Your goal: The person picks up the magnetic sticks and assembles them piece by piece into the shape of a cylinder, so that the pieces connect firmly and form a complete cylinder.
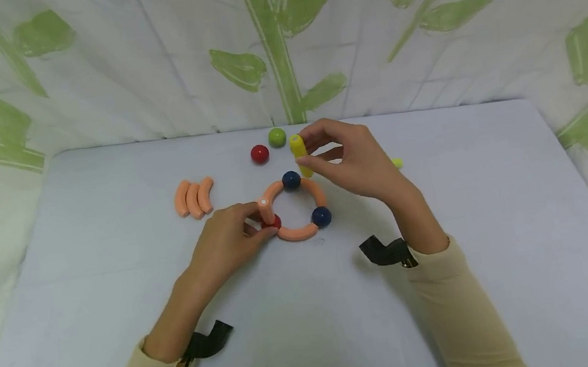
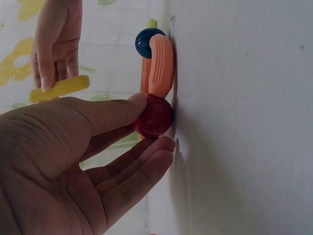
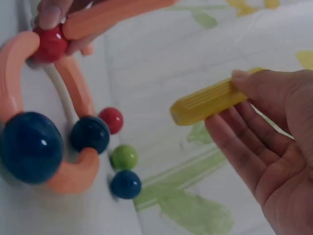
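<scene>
A ring of orange curved pieces joined by two dark blue balls and a red ball lies mid-table. My left hand pinches a short orange stick standing upright on the red ball. In the left wrist view the thumb of the left hand presses the red ball. Just behind the ring, my right hand holds a ribbed yellow stick in its fingertips above the table. The right wrist view shows this yellow stick clear of the ring.
Three spare orange curved pieces lie left of the ring. A loose red ball and a green ball sit behind it, with another blue ball nearby. A small yellow-green piece lies behind my right hand. A leaf-print cloth backs the table.
</scene>
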